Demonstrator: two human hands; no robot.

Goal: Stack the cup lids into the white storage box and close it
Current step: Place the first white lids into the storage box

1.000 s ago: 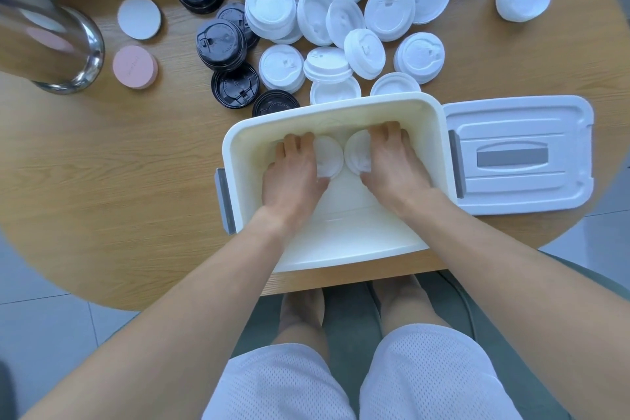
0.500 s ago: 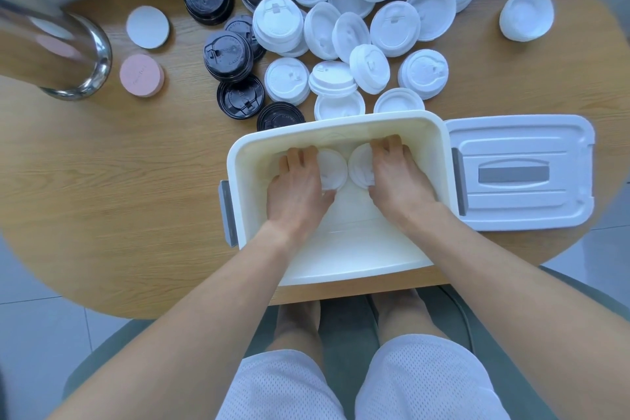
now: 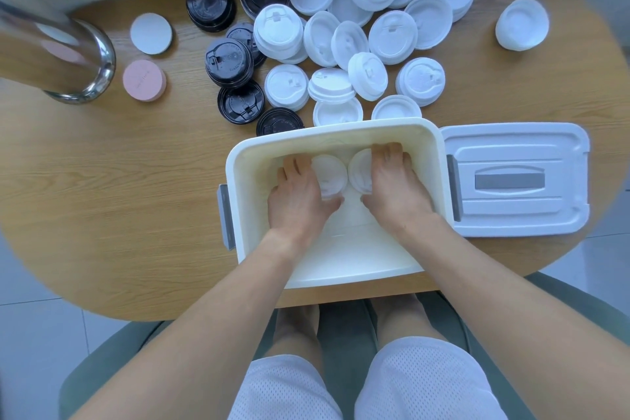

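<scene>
The white storage box (image 3: 238, 164) stands open at the table's near edge. Both of my hands are inside it, near its far wall. My left hand (image 3: 300, 198) holds a white cup lid (image 3: 329, 174) on edge; my right hand (image 3: 395, 187) holds a second white lid (image 3: 359, 170) beside it. The two lids almost touch. The box's white cover (image 3: 514, 177) with a grey handle lies flat to the right of the box. Beyond the box sits a heap of white lids (image 3: 371, 34) and several black lids (image 3: 230, 61).
A shiny metal container (image 3: 68, 58) stands at the far left. A white disc (image 3: 151, 33) and a pink disc (image 3: 145, 80) lie beside it. One white lid (image 3: 521, 24) sits apart at the far right. Grey latches (image 3: 226, 215) flank the box.
The view has shifted so the table and box appear lower in the frame. Both hands stay inside the box on their lids, with hardly any movement.
</scene>
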